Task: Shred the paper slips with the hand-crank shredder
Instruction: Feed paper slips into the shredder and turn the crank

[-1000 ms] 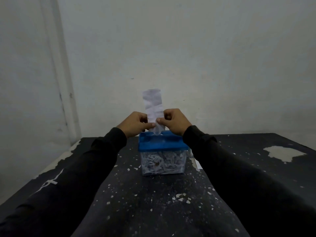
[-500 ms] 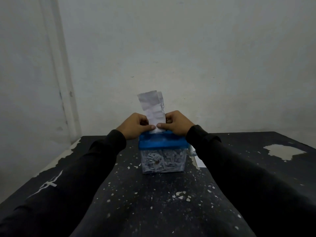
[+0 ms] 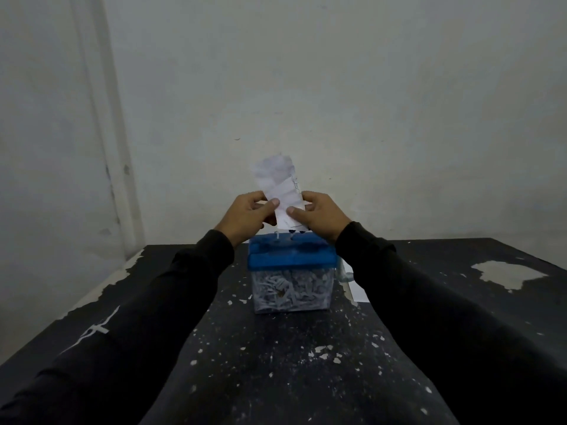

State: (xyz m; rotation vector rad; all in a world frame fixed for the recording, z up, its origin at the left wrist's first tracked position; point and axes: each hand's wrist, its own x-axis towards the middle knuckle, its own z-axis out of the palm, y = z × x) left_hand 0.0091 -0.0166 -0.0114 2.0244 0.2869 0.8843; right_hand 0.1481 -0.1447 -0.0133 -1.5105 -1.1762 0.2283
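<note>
1. both hands have lifted since the earlier frames: the slip (image 3: 280, 191) that sat down at the blue lid (image 3: 291, 254) half a second ago is now held clear above it, with a gap between its bottom edge and the lid.
2. room to move: the shredder (image 3: 291, 276) stands near the middle of the desk (image 3: 276, 378), toward the far edge. the wall (image 3: 337, 102) rises close behind it. open dark desk lies in front of it, between the two sleeves, and to either side.
3. left hand (image 3: 245, 214) comes in from the left, fingers curled, its thumb pressed on the slip's left edge, pinching it.
4. right hand (image 3: 319, 214) mirrors it from the right, thumb on the slip's lower front, fingers curled behind, also pinching the paper. the two hands are near each other with only the slip between them.
5. the slip stands roughly upright, leaning a little left at the top, creased, with faint writing along its right edge. its lower edge looks ragged with dark marks.
6. the shredder's clear bin is packed with white shreds. its crank cannot be made out; the right sleeve (image 3: 429, 302) covers that side.
7. a white sheet (image 3: 357, 291) lies flat on the desk just right of the bin, partly under the right sleeve.
8. the desk's black coat is chipped, with pale flecks in front of the bin and a bare patch (image 3: 509, 273) far right.
</note>
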